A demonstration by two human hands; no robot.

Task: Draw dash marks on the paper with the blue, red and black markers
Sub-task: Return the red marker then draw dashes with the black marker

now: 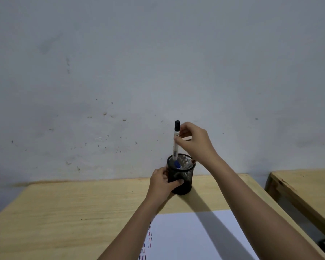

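**Marker half in the cup, and a few ways it could've gone sideways**

Only one view to go on, the head camera, so here's what stood out from there.

The right hand (192, 141) was pinching the black marker (176, 140) partway up its white barrel, cap end up, with the lower end just inside the rim of the black mesh pen cup (180, 173). The left hand (162, 182) was wrapped around the side of the cup, holding it down on the table (68, 212). Inside the cup I could see the blue marker (177, 164) and what looked like the red marker (191, 162) leaning at the right rim, though that one was too small to be sure about.

The paper (188, 237) lay nearer the person, well apart from the cup, with rows of blue, red and black dashes along its left edge.

My guess at what could've gone wrong:
- The grip was just fingertips. A slip and the marker drops or bounces off the rim.
- The cup sat close to the table's far edge by the wall. If the left hand let go while the marker snagged on the mesh, it could tip.
- The left forearm was hanging over the dashes, so wet ink might smear.

There was dark print on the marker barrel, but I couldn't read any of it. No brand visible anywhere.
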